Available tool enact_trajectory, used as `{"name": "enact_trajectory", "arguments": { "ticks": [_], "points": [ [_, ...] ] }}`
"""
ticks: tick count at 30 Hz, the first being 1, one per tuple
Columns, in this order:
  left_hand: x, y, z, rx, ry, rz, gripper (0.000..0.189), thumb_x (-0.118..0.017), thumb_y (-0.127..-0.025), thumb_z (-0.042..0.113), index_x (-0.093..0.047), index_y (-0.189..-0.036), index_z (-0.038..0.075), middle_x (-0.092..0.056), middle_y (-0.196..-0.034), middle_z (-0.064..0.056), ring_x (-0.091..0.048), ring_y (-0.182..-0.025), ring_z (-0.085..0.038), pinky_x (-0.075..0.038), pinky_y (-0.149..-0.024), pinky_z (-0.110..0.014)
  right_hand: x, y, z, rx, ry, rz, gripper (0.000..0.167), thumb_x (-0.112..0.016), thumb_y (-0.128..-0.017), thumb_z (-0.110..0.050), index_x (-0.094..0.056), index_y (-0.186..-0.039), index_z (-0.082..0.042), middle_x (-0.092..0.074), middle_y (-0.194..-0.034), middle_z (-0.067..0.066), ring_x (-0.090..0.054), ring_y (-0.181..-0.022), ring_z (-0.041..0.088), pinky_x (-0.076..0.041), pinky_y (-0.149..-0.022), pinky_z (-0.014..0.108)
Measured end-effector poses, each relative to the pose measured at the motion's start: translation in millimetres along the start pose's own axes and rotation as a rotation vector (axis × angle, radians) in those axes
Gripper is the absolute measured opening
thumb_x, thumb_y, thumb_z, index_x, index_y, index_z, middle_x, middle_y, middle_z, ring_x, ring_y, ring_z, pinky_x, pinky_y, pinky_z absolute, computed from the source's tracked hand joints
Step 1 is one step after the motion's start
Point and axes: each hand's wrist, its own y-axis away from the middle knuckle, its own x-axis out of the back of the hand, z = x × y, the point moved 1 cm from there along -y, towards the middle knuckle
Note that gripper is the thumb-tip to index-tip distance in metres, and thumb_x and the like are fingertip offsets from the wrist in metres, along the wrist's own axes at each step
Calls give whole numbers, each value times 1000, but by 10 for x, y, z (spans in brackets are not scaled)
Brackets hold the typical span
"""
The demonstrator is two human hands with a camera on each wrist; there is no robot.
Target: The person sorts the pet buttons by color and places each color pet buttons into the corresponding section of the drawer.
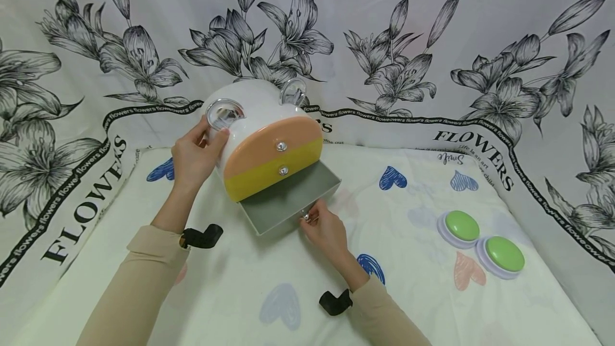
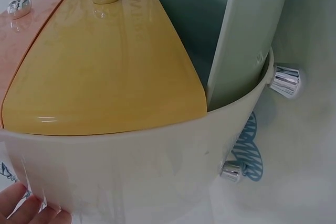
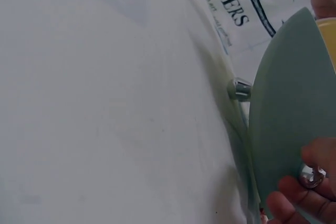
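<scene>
1. Head view: the white cabinet sits left of centre, tilted, its front angled to the lower right. At its left side, the left hand grips it by the silver ear, thumb in front, probably to steady it against the pull. The right hand, near lower centre, pinches the knob of the grey-green drawer, which stands out below the yellow drawer; the knob likely offers the handiest grip. Two green buttons lie well apart at right.
2. Left wrist view: fingertips press the white shell at lower left; the thumb is hidden. Chrome feet show at right.
3. Right wrist view: at lower right, curled fingers hold the knob, centred on the drawer front, perhaps for an even pull.
</scene>
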Motion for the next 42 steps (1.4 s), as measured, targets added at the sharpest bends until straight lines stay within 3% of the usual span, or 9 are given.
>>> {"name": "enact_trajectory", "arguments": {
  "ticks": [42],
  "points": [
    [8,6,9,-25,-1,8,58,-61,-84,46,-49,-134,21,-48,-137,-1,-48,-124,-22,-44,-97,-40,107,233,43,24,-2,21,25,-73,-73,-18,-50,-80,-13,-62,-65,-5,-57,-56,7,-38,-46,16]
  ]
}}
